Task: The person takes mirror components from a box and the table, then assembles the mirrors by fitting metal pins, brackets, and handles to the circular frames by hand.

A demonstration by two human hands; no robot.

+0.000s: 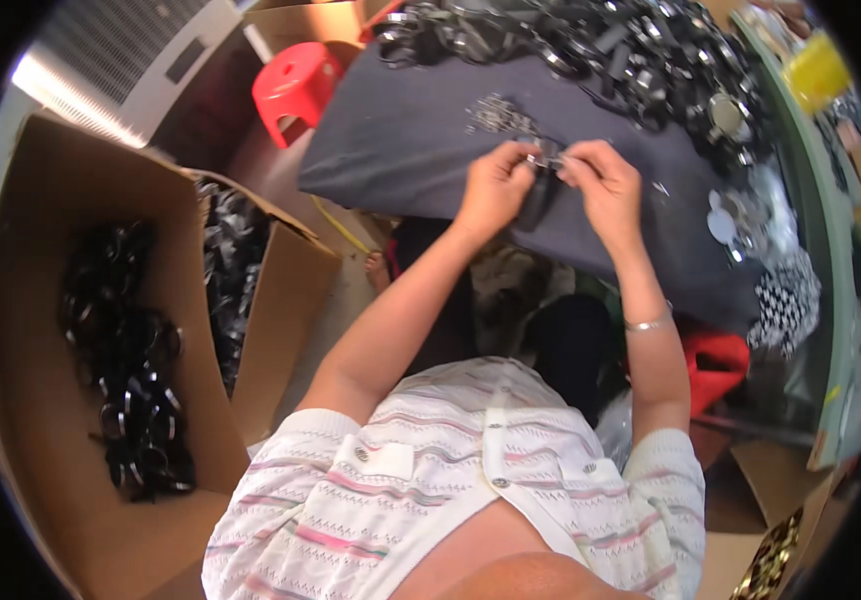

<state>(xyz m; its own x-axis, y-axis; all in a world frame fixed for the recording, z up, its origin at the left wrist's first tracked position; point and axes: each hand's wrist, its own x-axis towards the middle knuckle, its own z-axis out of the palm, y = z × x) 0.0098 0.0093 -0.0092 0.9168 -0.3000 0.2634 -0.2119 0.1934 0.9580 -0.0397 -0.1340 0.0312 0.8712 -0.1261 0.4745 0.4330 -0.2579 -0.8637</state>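
Over the dark grey cloth (391, 130) my two hands meet at a black strap with a shiny metal piece (538, 200). My left hand (499, 185) is closed on the strap, whose dark end hangs down beside the thumb. At the metal end, the fingers of my right hand (606, 185) are pinched together; what sits between their tips is too small to name. Just beyond the left fingers lies a small heap of thin metal bits (499, 113).
A large pile of black straps with metal parts (641, 60) covers the far right. Clear discs (726, 222) and a checkered cloth (786, 300) lie at right. Cardboard boxes (36, 330) of black straps stand left; a red stool (296, 82) is behind them.
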